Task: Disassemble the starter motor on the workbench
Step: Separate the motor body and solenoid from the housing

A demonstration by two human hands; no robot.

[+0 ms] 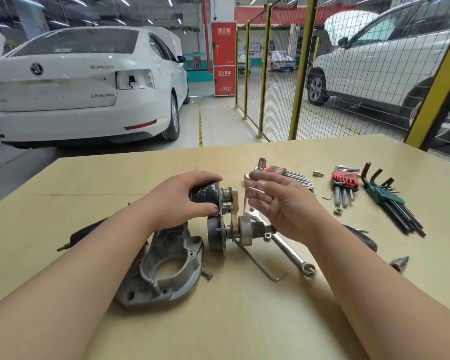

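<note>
- The partly stripped starter motor (216, 235), a black solenoid drum above a grey round body with a brass-coloured fork and a steel pinion on its shaft, lies in the middle of the pale wooden bench (244, 320), between the two hands.
- The left hand (182, 201) grips the motor's black drum, with the fingers curled over the top and the thumb pressed in below, steadying it.
- The right hand (281, 206) hovers just right of the motor. Its fingers are loosely curled and pinch the short arm of a slim silver L-shaped hex key (245, 206), whose long arm hangs beside the fork. Blur hides the exact grip.
- The grey cast-aluminium nose housing (164, 268) lies apart, left of the motor and nearer the person, so that part is already off. The step in hand looks like freeing the solenoid and fork end.
- The next move likely calls for seating the key's tip squarely in a socket screw while the left hand resists the twist. I cannot tell which screw.
- A chrome combination spanner (286, 249) and a second, grey hex key (257, 261) lie just right of the motor.
</note>
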